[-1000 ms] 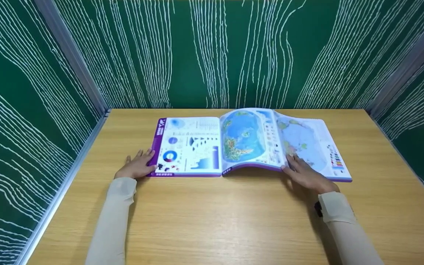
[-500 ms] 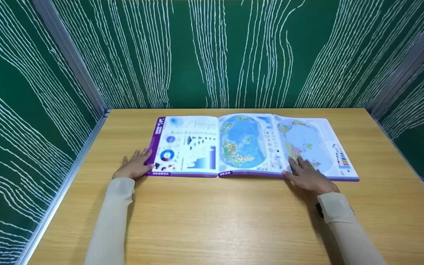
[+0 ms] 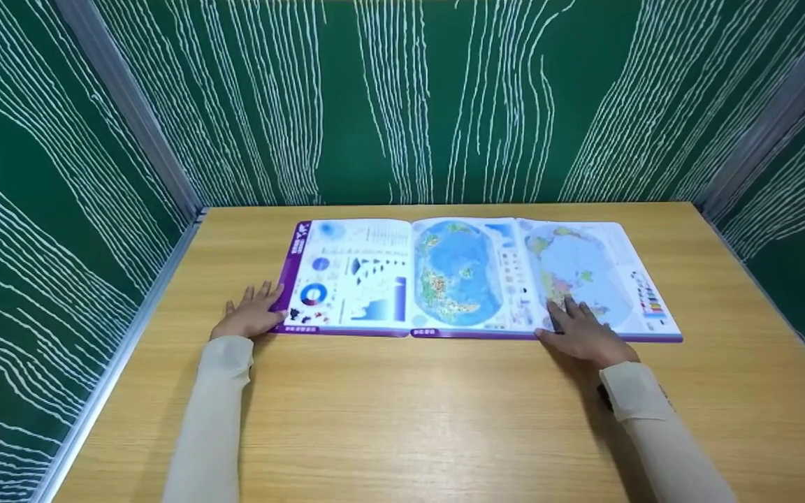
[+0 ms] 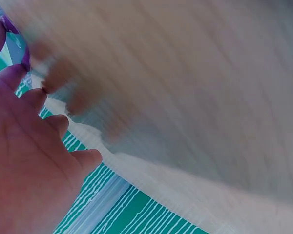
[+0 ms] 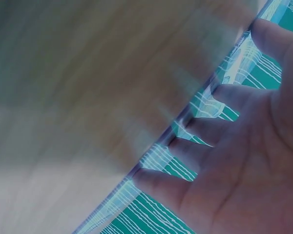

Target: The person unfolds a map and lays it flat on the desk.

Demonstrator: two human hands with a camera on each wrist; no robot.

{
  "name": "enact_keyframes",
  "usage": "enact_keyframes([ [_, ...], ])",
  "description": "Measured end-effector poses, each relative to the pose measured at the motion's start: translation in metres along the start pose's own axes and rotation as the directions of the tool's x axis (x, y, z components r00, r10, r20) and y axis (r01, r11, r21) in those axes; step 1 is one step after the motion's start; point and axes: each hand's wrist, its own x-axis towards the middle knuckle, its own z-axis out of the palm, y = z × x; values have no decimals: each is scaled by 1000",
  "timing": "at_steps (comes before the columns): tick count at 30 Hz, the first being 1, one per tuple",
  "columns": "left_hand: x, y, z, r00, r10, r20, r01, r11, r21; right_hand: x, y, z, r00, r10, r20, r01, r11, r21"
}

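Note:
An atlas (image 3: pixel 462 279) with a purple cover lies spread flat on the table, a page of charts at the left and world maps across the middle and right. My left hand (image 3: pixel 249 316) touches its purple left margin near the lower corner, fingers spread. Over the lower part of the right-hand map rests my right hand (image 3: pixel 581 337), its thumb at the front edge and its fingers extended. In the left wrist view only a sliver of the purple edge (image 4: pixel 26 58) shows by the thumb side. The right wrist view has the fingertips of the right hand (image 5: pixel 244 141) along the atlas's edge.
The wooden table (image 3: pixel 402 419) extends in front of the atlas and to both sides. Green panels (image 3: pixel 346 105) with wavy white lines stand at the back, left and right, joined by grey metal posts (image 3: pixel 130 105).
The middle map page, bulging upward a second ago, has come down flat. The right-hand page's outer edge has shifted slightly right. My right hand has flattened on it; my left hand has edged slightly left.

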Motion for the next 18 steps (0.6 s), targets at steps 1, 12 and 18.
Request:
enact_keyframes([
  [1, -1, 1, -1, 1000, -8, -1, 8, 1000, -4, 1, 0, 0, 1000, 10, 6, -10, 1000, -8],
  [12, -6, 3, -2, 1000, -19, 0, 19, 999, -39, 2, -3, -4, 999, 21, 37, -20, 999, -32],
  [18, -6, 5, -1, 1000, -26, 6, 26, 999, -38, 0, -2, -4, 998, 49, 39, -47, 998, -40],
])
